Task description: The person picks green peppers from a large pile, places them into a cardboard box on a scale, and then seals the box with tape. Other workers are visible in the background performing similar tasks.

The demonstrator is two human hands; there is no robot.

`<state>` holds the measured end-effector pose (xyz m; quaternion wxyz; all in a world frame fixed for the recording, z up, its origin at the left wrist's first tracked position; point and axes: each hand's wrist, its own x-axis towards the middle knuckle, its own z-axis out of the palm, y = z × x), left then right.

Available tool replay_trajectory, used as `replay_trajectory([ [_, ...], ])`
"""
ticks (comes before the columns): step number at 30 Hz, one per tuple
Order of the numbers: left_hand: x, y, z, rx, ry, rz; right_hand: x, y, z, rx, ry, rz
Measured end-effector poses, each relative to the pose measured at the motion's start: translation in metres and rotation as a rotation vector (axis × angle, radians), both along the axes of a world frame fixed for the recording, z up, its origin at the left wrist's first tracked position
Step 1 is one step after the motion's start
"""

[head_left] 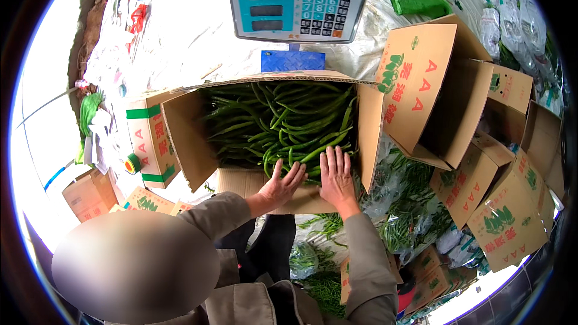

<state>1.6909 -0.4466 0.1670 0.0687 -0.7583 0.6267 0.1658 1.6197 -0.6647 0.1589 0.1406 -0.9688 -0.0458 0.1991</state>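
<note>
Long green chili peppers (283, 123) lie heaped inside an open cardboard carton (189, 138); the person's right hand (336, 179) rests flat on them at the near side, fingers extended, clasping nothing; beside it, the left hand (282, 188) is partly bent, its hold unclear; beyond stands a digital scale's display panel (297, 13).

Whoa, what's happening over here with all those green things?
A person has both hands in an open cardboard box holding lots of long green peppers. The left hand and the right hand are on the peppers at the side nearest the person, with the right one's fingers stretched out. Just past the box is a scale panel with buttons. A green-taped box is on the left, and open boxes are on the right.
</note>
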Motion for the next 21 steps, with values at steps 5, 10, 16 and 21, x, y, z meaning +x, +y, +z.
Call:
replay_trajectory([
  [5,0.036,-0.032,-0.003,0.229,0.067,0.047,0.033,0.004,-0.011,0.02,0.05,-0.078],
  [10,0.052,-0.036,-0.021,0.142,0.13,-0.023,0.042,-0.009,-0.02,0.041,0.123,-0.041],
  [16,0.039,-0.039,-0.019,0.323,0.065,-0.011,0.063,-0.017,-0.02,-0.225,0.123,0.18],
  [21,0.04,-0.04,-0.043,0.276,-0.012,-0.137,0.042,0.002,-0.092,-0.431,-0.086,0.048],
])
